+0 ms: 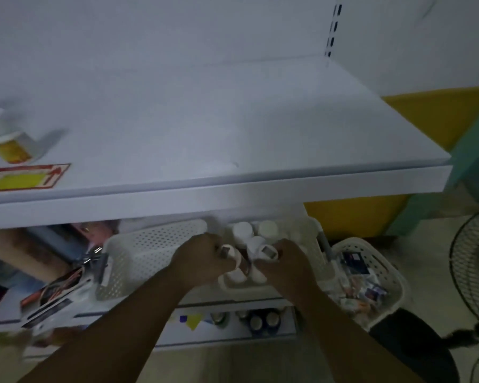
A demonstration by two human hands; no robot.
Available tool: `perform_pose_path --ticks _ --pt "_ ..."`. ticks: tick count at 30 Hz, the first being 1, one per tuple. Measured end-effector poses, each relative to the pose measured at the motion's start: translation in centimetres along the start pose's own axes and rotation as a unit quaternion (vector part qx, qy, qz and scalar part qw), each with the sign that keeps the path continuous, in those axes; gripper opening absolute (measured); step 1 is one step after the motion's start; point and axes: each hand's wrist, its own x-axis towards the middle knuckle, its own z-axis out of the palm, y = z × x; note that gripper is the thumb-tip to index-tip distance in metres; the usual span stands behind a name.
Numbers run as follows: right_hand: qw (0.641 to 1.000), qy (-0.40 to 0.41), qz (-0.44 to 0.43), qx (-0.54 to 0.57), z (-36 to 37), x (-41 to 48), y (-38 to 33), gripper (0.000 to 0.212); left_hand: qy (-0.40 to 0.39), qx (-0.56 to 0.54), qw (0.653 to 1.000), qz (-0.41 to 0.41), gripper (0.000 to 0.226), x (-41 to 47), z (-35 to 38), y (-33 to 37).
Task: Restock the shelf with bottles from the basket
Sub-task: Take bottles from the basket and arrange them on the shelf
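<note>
Both your hands are inside the bottle basket (pixel 241 285), which sits one level below the white top shelf (pixel 233 120)

Left hand (pixel 202 258): fingers curled round a white bottle (pixel 232 255) in the basket's left half, gripping it, bottle tilted

Right hand (pixel 284 262): fingers wrapped round a second white bottle (pixel 266 251) in the basket's middle, also a firm hold. The two held bottles are nearly touching

Spare bottles (pixel 242 230) with white caps stand upright at the basket's back, behind both hands. More lie low between your hands; the picture is too blurred to count them

Just left of the basket is a perforated white panel (pixel 150 252); can't tell if it's the same basket or another one. Further left of the basket lie flat printed packs (pixel 58 286)

Right of the basket, near it, a round white basket (pixel 390 275) holds small packets. Beyond that stands a floor fan (pixel 476 261)

Above and far left of the basket, on the top shelf, stands one yellow-label bottle (pixel 10 149), with a red and yellow sticker (pixel 25 176) in front of it

Below the basket, dark jars (pixel 262 322) stand on the next level down
</note>
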Motion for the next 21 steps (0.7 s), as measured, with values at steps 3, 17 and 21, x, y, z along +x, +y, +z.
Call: perform_pose_path --ticks 3,17,21 --pt "0.994 -0.025 0.003 0.109 -1.3 -1.8 -3.6 0.023 0.03 -0.138 0.99 -0.008 0.017 -3.8 -3.1 -1.0" --pt "0.82 -0.267 0.068 0.502 6.4 -20.9 -21.7 0.036 0.127 -0.758 0.64 -0.008 0.05 -28.6 -10.0 -7.6" --pt "0.855 -0.256 -0.014 0.451 8.7 -26.1 -25.3 0.042 0.168 -0.75 0.639 0.005 0.048 -33.8 -11.7 -10.1"
